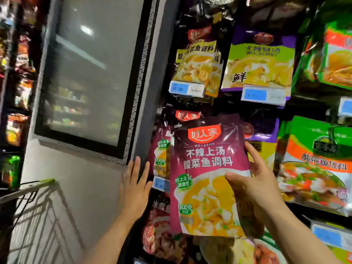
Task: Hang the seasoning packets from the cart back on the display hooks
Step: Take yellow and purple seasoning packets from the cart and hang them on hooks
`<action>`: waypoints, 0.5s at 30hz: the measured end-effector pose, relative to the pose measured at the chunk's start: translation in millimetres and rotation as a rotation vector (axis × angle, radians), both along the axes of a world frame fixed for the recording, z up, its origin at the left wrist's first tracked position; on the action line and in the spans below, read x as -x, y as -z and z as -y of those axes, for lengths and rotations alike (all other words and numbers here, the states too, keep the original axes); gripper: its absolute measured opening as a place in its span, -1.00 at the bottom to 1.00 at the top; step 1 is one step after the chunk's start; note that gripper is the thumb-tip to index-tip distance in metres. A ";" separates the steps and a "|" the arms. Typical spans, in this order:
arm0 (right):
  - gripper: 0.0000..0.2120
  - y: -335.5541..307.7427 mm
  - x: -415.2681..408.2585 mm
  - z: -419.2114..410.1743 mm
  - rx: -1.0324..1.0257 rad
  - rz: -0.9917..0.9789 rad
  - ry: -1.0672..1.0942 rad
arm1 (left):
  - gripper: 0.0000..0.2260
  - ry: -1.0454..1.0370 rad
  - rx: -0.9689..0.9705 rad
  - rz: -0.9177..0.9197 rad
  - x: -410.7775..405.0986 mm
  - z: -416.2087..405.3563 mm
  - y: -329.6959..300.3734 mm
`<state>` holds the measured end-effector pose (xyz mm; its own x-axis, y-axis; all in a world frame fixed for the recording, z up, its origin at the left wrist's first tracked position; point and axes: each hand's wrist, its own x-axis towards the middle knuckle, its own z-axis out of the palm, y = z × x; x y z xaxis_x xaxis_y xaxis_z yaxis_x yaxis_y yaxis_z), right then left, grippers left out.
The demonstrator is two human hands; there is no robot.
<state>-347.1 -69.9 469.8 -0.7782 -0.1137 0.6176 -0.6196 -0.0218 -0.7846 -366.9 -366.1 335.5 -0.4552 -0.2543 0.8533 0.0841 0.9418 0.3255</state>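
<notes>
Right hand [255,180] at 4 o'clock of the view, gripping the right edge of a maroon packet [205,168]: thumb across the front over the soup picture, fingers [253,155] up along the edge and behind. Packet held upright and slightly tilted, in front of the display, top edge near a matching maroon packet [162,149] hanging just behind at its 10 o'clock. Whether the held packet's top is on a hook: cannot tell.

Left hand [136,185] at the packet's 9 o'clock, flat and spread, fingers straight and pointing to 12, holding nothing, just beside the packet's left edge but apart from it, in front of a grey wall [76,178].

At 12 o'clock of the held packet, a yellow packet [196,67] with a blue price tag [186,89] below it reading 12.00. At 1 o'clock, a purple and green packet [261,61] with its own blue tag [263,96]. At 3 o'clock, a green and orange packet [316,164]. At 6 o'clock, a dark red packet [162,235] lower on the display.

At 8 o'clock of the view, a wire cart [34,210] with a green handle. At 11 o'clock, a black-framed glass panel [91,73] on the wall, reflecting blurred shelves.
</notes>
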 end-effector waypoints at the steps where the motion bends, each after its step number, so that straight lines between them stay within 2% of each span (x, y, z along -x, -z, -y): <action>1: -0.13 -3.2 4.0 2.8 -0.006 -0.006 -0.001 | -0.52 -0.001 0.001 -0.010 6.0 0.7 2.9; 8: -0.16 -26.3 25.2 28.9 0.000 -0.059 -0.054 | -0.54 -0.036 0.131 -0.192 18.4 7.2 12.8; 15: -0.17 -51.6 31.5 55.4 -0.001 -0.063 -0.076 | -0.41 -0.047 0.018 -0.280 22.6 9.0 18.1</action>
<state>-378.6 -125.3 521.5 -0.7269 -0.1716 0.6649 -0.6643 -0.0697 -0.7442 -389.5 -375.1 317.5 -0.1892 -0.2535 0.9486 0.1240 0.9522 0.2792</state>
